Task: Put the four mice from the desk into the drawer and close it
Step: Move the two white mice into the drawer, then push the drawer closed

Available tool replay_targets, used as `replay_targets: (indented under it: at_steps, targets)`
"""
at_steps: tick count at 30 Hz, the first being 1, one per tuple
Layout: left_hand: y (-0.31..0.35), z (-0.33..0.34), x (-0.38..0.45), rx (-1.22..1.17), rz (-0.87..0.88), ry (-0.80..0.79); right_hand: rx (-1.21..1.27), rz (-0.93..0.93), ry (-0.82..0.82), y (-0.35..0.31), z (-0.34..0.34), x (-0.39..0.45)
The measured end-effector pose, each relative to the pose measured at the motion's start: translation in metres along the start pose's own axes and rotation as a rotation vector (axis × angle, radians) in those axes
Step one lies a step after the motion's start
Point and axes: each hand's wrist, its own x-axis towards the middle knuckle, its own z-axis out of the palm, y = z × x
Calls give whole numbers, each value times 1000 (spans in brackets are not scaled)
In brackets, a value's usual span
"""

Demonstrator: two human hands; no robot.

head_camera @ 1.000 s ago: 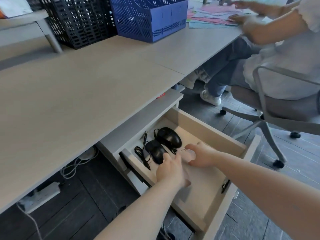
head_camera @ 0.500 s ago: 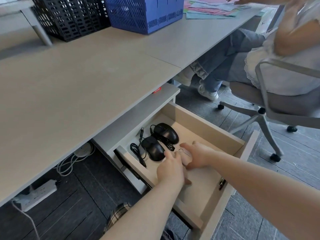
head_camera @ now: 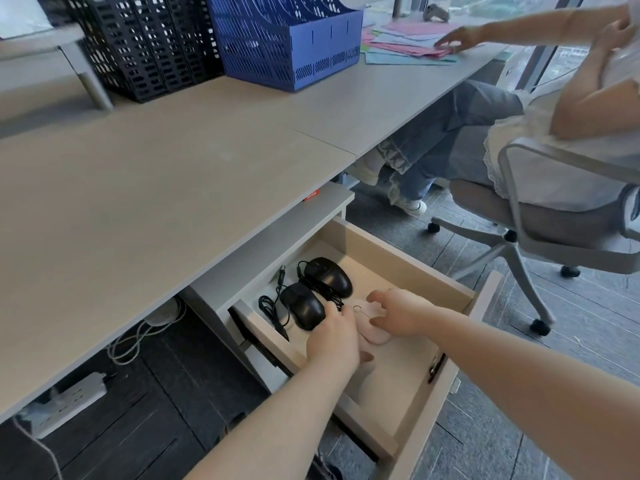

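The drawer [head_camera: 408, 271] under the desk [head_camera: 138, 202] stands pulled out. Two black wired mice lie in its back left corner, one [head_camera: 329, 277] behind the other [head_camera: 304, 305], with their cables bundled beside them. A pale pink mouse [head_camera: 376, 337] lies on the drawer floor to their right. My right hand [head_camera: 398, 313] hovers on it, fingers spread apart. My left hand [head_camera: 332, 337] is palm down with its fingertips at the nearer black mouse and its cable. What lies under that palm is hidden.
A blue file rack [head_camera: 294, 39] and a black mesh rack [head_camera: 145, 46] stand at the back of the desk. Another person sits on a wheeled chair [head_camera: 519, 244] to the right, handling coloured papers [head_camera: 408, 43]. A power strip [head_camera: 65, 403] and cables lie on the floor beneath.
My right hand's fingers have spread off the pink mouse, which now shows below the hand. My left hand has stayed by the black mouse. The view has shifted slightly.
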Motion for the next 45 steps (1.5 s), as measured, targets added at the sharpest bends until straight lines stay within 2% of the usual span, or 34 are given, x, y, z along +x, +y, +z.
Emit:
replay_targets:
  at_steps: [4,8,13,17,19,21,25,32,34,37,40,45]
  targets:
    - [-2,-22,-5,-3,18,55,40,40,88,2,-21,-15]
    - [-4,-43,-13,22,20,107,-82,93,123,-1,-40,-32]
    - [-10,-79,-29,127,124,261,-130,473,342,-1,-44,-60]
    - [-26,-102,-30,189,190,513,265,693,318,4,-35,-66]
    - [-34,-112,-28,208,181,561,510,769,320,-2,-32,-66]
    - [-41,-121,-25,227,167,593,594,828,369,-9,-31,-66]
    - [-54,-139,-15,202,100,615,645,789,404,-19,-34,-60]
    - [-70,-172,17,98,18,536,997,660,555,-41,-41,-24]
    - [-76,-181,29,95,16,523,1016,607,595,-49,-42,-16]
    - [-88,-190,47,61,-16,488,954,580,570,-60,-39,-1]
    - [-103,-192,63,31,-71,430,1058,531,618,-71,-36,13]
    - [-116,-188,76,21,-148,396,1140,442,587,-85,-28,40]
